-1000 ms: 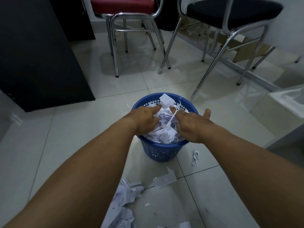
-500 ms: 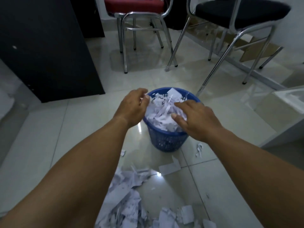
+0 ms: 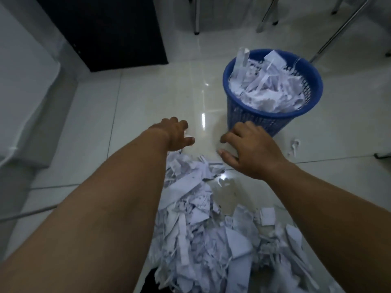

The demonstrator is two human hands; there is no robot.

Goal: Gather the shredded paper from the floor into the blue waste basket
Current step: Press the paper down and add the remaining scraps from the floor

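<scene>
Two bare hands reach forward and down in the head view, over a glossy pale tiled floor (image 3: 137, 106). The left hand (image 3: 175, 134) hovers above the far edge of a wide heap of white shredded paper (image 3: 201, 229) — strips and torn scraps spread on the tiles between and beneath both arms. Its fingers are loosely bent and grip nothing. The right hand (image 3: 247, 149) is palm down near it, with bare tile between them; its fingers are spread and curved, thumb out, also empty. Just beyond the right hand stands a round blue plastic mesh waste basket (image 3: 317, 81), upright and filled nearly to the rim with more white paper shreds (image 3: 266, 89). Small white scraps (image 3: 295, 144) lie on the floor right of the basket. A dark cabinet (image 3: 105, 28) and metal chair legs (image 3: 196, 15) stand at the back.
</scene>
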